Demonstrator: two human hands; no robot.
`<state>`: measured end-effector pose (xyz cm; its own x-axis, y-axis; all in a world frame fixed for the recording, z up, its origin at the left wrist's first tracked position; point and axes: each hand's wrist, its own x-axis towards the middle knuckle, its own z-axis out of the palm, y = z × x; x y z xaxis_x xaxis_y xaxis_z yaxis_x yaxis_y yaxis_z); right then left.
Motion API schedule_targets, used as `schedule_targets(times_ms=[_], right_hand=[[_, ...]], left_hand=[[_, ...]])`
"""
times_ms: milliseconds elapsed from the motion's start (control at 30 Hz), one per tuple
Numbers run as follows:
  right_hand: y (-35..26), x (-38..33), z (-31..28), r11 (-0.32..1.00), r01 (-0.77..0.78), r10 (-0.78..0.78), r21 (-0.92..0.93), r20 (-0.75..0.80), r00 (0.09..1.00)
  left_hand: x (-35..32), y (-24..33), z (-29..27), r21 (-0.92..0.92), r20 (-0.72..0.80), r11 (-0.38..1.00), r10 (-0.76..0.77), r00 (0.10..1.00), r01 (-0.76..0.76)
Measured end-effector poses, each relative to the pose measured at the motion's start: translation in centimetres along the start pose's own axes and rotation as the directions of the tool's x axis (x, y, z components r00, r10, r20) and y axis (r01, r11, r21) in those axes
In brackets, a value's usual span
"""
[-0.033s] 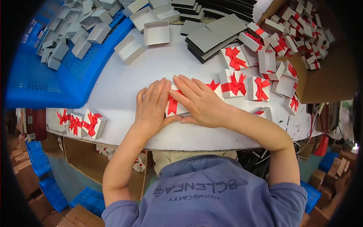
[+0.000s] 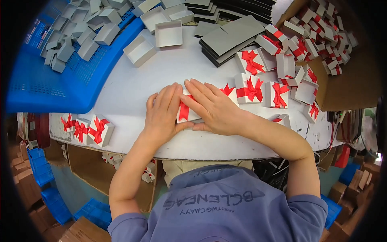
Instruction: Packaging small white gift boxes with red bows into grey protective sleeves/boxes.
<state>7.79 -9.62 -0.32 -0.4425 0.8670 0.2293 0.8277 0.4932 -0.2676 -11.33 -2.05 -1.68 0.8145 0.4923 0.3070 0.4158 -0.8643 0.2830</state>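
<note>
On the white table, my left hand (image 2: 162, 113) presses its fingers against the left end of a white gift box (image 2: 194, 116) with a red ribbon. My right hand (image 2: 215, 109) lies over the top and right part of the box, hiding much of it. Both thumbs meet along its near side, and together the hands grip it. Just beyond my right hand shows a red bow (image 2: 228, 90) on white card; whether it belongs to the same box I cannot tell. A bowed gift box (image 2: 249, 90) and another gift box (image 2: 277, 95) stand to the right.
A blue crate (image 2: 60, 94) of grey-white box parts fills the far left. Open trays (image 2: 168, 34) and stacked grey boards (image 2: 229, 36) lie at the back. A cardboard carton (image 2: 342, 86) of ribboned boxes is far right. Several bowed boxes (image 2: 100, 131) sit near the left front edge.
</note>
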Motion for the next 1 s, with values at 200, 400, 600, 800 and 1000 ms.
schedule_targets(times_ms=[200, 400, 600, 800, 1000], right_hand=[[0.6, 0.9, -1.8, 0.999, 0.01, -0.014, 0.043, 0.111, 0.994], [7.4, -1.5, -6.1, 0.984, -0.114, 0.124, -0.14, 0.067, 0.99], [12.1, 2.3, -6.5, 0.96, -0.267, 0.247, -0.082, -0.191, 0.95], [12.1, 2.3, -5.9, 0.875, -0.426, 0.453, 0.231, -0.08, 0.888], [6.1, 2.6, -3.9, 0.989, -0.033, -0.051, -0.147, -0.53, 0.846]], left_hand=[[-0.5, -0.8, -1.3, -0.126, 0.135, 0.987, -0.081, 0.988, 0.098], [-2.1, -3.8, -9.3, 0.307, 0.153, 0.891, -0.393, 0.906, 0.335], [5.1, -9.4, -4.0, 0.246, -0.161, 0.938, -0.211, 0.964, 0.246], [4.7, -8.8, -1.9, 0.112, 0.105, 0.959, -0.273, 0.956, 0.262], [1.7, -3.3, 0.5, -0.36, -0.075, 0.92, -0.191, 0.979, 0.152]])
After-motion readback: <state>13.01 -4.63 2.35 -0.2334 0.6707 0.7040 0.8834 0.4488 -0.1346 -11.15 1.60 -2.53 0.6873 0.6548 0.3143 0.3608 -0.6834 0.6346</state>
